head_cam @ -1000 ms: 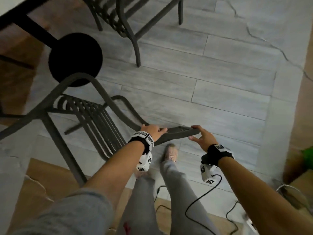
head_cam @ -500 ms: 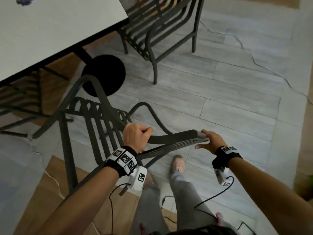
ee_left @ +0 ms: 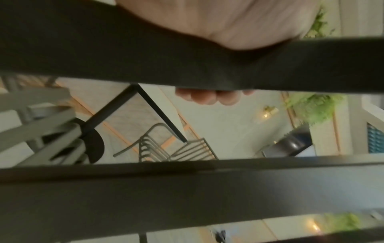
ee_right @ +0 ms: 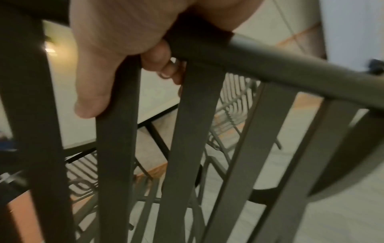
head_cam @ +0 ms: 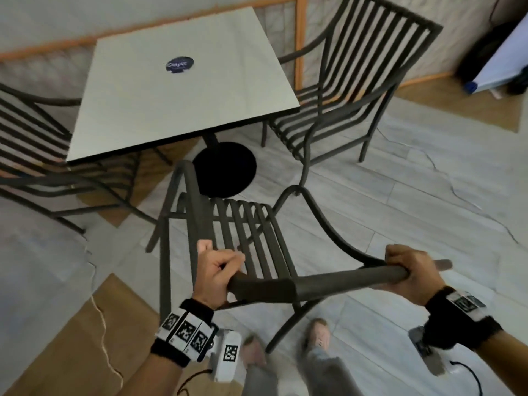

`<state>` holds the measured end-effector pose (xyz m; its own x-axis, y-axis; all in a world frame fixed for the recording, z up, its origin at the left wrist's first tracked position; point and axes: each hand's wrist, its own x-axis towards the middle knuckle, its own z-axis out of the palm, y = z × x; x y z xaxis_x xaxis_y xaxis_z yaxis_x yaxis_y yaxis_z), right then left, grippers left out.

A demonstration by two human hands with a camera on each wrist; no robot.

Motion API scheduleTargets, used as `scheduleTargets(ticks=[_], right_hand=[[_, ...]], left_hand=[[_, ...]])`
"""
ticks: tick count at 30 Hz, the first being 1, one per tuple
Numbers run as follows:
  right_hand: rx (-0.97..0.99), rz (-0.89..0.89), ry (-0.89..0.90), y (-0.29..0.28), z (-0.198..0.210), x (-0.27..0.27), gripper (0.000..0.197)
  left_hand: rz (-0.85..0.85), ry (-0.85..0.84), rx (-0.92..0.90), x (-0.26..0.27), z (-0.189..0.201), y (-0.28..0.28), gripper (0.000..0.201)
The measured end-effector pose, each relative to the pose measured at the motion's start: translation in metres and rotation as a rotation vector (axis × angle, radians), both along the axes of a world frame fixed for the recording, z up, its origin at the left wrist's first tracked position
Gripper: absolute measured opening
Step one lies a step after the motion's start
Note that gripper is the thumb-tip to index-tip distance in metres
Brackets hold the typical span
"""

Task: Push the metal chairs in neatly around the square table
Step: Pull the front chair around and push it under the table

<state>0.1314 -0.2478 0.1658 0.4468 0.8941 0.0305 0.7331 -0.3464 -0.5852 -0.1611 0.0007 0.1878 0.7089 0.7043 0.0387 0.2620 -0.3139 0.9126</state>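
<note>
Left chair [head_cam: 34, 144]: dark slatted metal, on the left side of the table [head_cam: 183, 90], seat partly under the top.

Left hand [head_cam: 215, 274]: fingers curled over the left end of the near chair's top rail [head_cam: 328, 278], wrapped tight; the left wrist view shows fingertips [ee_left: 209, 98] coming round under the bar.

Near chair [head_cam: 245, 232]: seat slats run away from the grip toward the table's near edge. Front of the seat lies close to the black round base [head_cam: 225, 170], not yet under the top. The top rail runs left to right, roughly level with that near edge but skewed, right end nearer the person. The chair looks tipped or lifted, though blur leaves that unsure.

Right hand [head_cam: 411, 274]: clamped on the right end of the same rail, thumb [ee_right: 93, 92] down against a back slat.

Right chair [head_cam: 354, 90]: stands at the table's right side, angled, seat mostly outside the top.

Judgement: the table lies straight ahead of both hands; the push goes forward, with the right hand needing slightly more travel to square the rail.
</note>
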Motion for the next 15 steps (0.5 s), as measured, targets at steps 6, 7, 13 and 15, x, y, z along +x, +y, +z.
scheduleTargets(ticks=[6,7,13,15], right_hand=[[0.003,0.06,-0.296,0.062,0.041,-0.079,0.05],[-0.004,0.081,-0.332,0.073,0.043,-0.095,0.047],[-0.087,0.123,-0.34,0.125,0.037,-0.182,0.041],[-0.108,0.145,-0.339,0.136,0.035,-0.207,0.04]], left_hand=[[0.132,-0.182,-0.24,-0.076,-0.009,0.066,0.039],[0.178,-0.231,-0.278,-0.089,-0.014,0.076,0.036],[0.194,-0.207,-0.208,-0.186,-0.049,0.071,0.03],[0.222,-0.273,-0.249,-0.208,-0.025,0.058,0.017]])
